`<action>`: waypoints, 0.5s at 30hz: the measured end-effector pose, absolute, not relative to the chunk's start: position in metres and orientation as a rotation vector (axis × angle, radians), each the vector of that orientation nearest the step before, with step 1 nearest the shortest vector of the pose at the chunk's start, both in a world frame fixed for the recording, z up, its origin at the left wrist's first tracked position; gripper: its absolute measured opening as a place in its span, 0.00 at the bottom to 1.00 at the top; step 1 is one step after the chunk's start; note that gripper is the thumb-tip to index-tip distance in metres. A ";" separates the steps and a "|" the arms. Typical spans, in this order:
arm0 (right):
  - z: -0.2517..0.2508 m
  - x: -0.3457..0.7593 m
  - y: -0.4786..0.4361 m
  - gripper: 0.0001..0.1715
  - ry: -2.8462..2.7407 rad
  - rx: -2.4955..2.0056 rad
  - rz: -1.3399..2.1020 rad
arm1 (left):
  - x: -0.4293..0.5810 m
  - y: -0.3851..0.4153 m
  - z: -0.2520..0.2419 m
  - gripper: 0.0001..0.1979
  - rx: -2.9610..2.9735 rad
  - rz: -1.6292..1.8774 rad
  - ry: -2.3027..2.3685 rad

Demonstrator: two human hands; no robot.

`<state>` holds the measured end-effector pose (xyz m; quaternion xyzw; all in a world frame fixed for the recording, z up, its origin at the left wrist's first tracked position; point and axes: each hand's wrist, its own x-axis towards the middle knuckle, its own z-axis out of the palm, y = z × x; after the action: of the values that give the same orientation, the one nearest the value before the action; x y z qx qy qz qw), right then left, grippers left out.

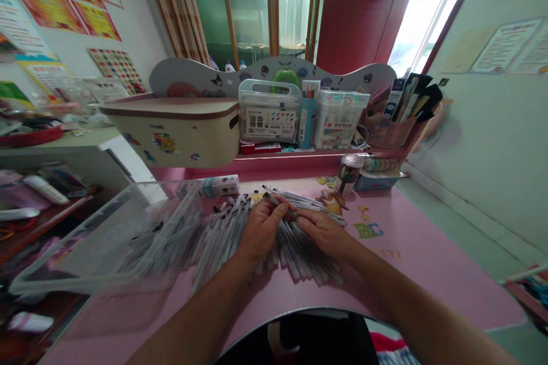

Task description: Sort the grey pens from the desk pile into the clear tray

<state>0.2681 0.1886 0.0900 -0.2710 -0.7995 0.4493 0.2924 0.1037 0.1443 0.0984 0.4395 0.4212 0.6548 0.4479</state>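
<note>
Over a heap of slim pens with pale barrels and dark ends (pixel 222 234), my left hand (pixel 262 227) and my right hand (pixel 323 231) meet, thumbs almost touching. Both hands are closed, pinching what looks like a pen (pixel 278 201) between them; the fingers hide most of it. More pens (pixel 306 256) fan out under my right hand, and another bunch (pixel 306 198) lies just beyond it. To the left, a clear plastic box (pixel 98 279) is tilted, with many similar pens (pixel 158 239) showing through its side.
A printed carton (pixel 218 185) lies behind the heap on the pink table (pixel 411 262). A jar of pens (pixel 349 174) and a blue box (pixel 377 181) stand at the back right. The shelf holds a lidded bin (pixel 184 137) and marker cases (pixel 269 120).
</note>
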 end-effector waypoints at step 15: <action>0.079 0.267 0.198 0.23 -1.523 -0.906 1.669 | 0.100 0.140 0.090 0.14 0.673 1.074 0.696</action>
<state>0.2672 0.1976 0.0793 -0.3492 -0.5869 0.6432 0.3463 0.0997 0.1404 0.0902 0.3080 0.3184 0.4913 0.7499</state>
